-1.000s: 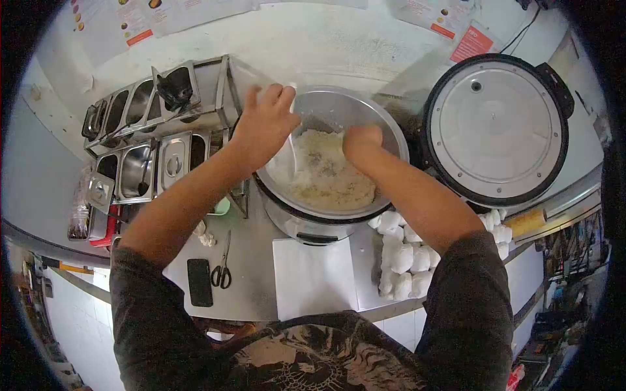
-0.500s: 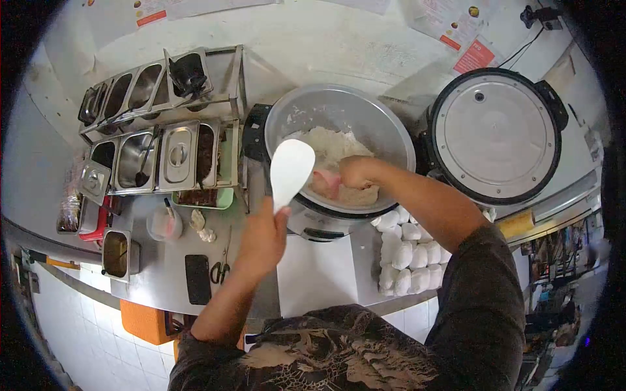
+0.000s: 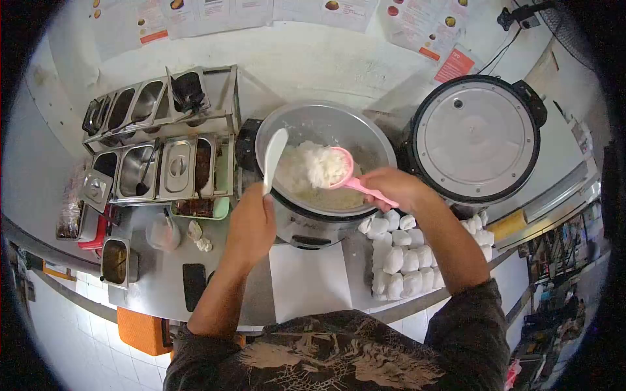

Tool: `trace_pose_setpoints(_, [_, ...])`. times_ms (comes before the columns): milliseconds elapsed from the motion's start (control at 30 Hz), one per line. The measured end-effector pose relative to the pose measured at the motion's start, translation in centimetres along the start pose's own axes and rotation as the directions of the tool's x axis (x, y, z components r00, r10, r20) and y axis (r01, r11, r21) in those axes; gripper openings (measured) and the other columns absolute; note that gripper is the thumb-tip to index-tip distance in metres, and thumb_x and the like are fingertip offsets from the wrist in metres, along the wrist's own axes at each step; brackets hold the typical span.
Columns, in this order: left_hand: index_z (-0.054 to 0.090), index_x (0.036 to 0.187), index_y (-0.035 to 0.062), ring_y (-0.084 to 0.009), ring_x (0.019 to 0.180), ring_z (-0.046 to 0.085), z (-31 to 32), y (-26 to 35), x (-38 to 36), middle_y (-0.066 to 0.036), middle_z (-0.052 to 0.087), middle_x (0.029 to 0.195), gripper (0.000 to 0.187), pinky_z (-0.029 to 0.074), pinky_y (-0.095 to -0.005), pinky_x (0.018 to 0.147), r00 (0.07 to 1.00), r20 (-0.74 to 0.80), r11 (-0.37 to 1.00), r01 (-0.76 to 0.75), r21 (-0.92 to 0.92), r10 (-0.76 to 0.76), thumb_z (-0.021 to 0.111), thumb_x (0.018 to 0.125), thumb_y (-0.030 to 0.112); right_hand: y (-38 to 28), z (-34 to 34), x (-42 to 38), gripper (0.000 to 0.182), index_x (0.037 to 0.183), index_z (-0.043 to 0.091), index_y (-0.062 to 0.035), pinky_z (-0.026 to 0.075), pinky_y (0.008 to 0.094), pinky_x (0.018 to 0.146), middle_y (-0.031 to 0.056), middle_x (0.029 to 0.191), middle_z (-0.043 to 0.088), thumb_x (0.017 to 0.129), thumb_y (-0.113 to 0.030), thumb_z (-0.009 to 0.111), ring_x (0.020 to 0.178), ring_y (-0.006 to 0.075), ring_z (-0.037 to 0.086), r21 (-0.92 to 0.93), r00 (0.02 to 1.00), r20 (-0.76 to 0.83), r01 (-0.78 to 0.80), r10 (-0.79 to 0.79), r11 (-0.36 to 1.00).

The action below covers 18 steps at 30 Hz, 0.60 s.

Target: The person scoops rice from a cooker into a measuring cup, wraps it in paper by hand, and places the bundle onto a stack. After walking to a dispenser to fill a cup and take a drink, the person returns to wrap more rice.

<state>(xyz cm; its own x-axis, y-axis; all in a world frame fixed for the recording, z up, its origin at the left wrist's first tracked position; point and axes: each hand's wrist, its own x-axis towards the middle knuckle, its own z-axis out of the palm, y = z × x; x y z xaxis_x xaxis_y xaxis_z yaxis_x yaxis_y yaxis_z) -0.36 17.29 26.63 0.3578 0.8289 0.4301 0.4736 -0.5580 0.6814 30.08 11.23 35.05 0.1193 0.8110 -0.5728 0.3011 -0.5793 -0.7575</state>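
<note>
My left hand [image 3: 253, 225] is closed round the handle of a white paddle [image 3: 274, 155], whose blade is upright at the left rim of a large rice cooker [image 3: 313, 223]. My right hand [image 3: 398, 189] grips the handle of a pink scoop [image 3: 350, 177]. White rice [image 3: 325, 167] is heaped in the scoop, which is held over the open pot. More rice lies in the pot below, partly hidden by the scoop.
The cooker's round lid [image 3: 481, 140] stands open at right. Wrapped white bundles [image 3: 409, 262] sit in front of it. At left are steel pans [image 3: 138, 171] on a rack, a black phone [image 3: 194, 287] and a plastic cup [image 3: 163, 234]. A white sheet [image 3: 310, 280] lies before the cooker.
My right hand has risen out of the pot with the pink scoop, now full of rice. My left hand has moved slightly left and down, turning the paddle edge-on. The view has shifted.
</note>
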Motion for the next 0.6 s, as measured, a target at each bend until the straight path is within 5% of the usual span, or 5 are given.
trace_pose_setpoints(133, [0.051, 0.126, -0.0004, -0.0433, 0.074, 0.064, 0.3, 1.1, 0.8, -0.021, 0.066, 0.082, 0.029, 0.049, -0.0499, 0.069, 0.963, 0.010, 0.961, -0.269, 0.060, 0.268, 0.048, 0.101, 0.013, 3.5, -0.4, -2.9, 0.027, 0.116, 0.062, -0.0009, 0.038, 0.0233, 0.043, 0.0022, 0.076, 0.060, 0.101, -0.023, 0.056, 0.053, 0.0083, 0.051, 0.355, 1.000, -0.021, 0.018, -0.011, 0.935])
trace_pose_setpoints(233, [0.054, 0.129, 0.0005, -0.0275, 0.076, 0.063, -0.8, 5.5, 1.0, -0.016, 0.064, 0.086, 0.030, 0.050, -0.0374, 0.074, 0.959, 0.266, 0.945, 0.177, -0.275, -0.102, 0.050, 0.100, 0.009, 5.0, 0.0, -3.9, 0.028, 0.120, 0.061, 0.0008, 0.035, 0.0215, 0.039, 0.0032, 0.078, 0.062, 0.099, -0.018, 0.059, 0.050, 0.0073, 0.050, 0.427, 0.995, -0.056, 0.100, -0.084, 0.899])
trace_pose_setpoints(333, [0.052, 0.137, 0.0049, -0.0226, 0.077, 0.063, -0.1, 7.5, 0.9, -0.015, 0.066, 0.088, 0.039, 0.050, -0.0350, 0.074, 0.952, 0.279, 0.942, 0.204, -0.265, -0.127, 0.055, 0.099, 0.012, 5.9, 0.0, -4.1, 0.031, 0.127, 0.061, -0.0040, 0.039, 0.0233, 0.043, 0.0003, 0.074, 0.057, 0.100, -0.018, 0.058, 0.053, 0.0085, 0.052, 0.320, 0.987, -0.061, 0.162, -0.151, 0.934])
trace_pose_setpoints(533, [0.057, 0.136, 0.0070, -0.0321, 0.089, 0.069, 3.3, 8.5, -1.5, -0.023, 0.070, 0.103, 0.037, 0.051, -0.0412, 0.080, 0.963, 0.200, 0.979, -0.155, -0.132, 0.180, 0.055, 0.100, 0.017, 7.5, -0.2, -3.7, 0.028, 0.121, 0.064, -0.0043, 0.045, 0.0277, 0.047, -0.0004, 0.071, 0.055, 0.100, -0.021, 0.058, 0.056, 0.0121, 0.056, 0.240, 0.974, -0.045, 0.227, -0.222, 0.944])
trace_pose_setpoints(600, [0.058, 0.134, 0.0066, -0.0377, 0.092, 0.069, 3.2, 11.8, -1.4, -0.025, 0.069, 0.103, 0.036, 0.052, -0.0445, 0.082, 0.943, 0.330, 0.998, -0.020, -0.060, 0.039, 0.054, 0.100, 0.017, 8.3, -0.2, -2.9, 0.027, 0.118, 0.065, -0.0032, 0.047, 0.0300, 0.048, 0.0002, 0.070, 0.054, 0.098, -0.020, 0.058, 0.056, 0.0130, 0.055, 0.152, 0.960, -0.058, 0.280, -0.275, 0.948])
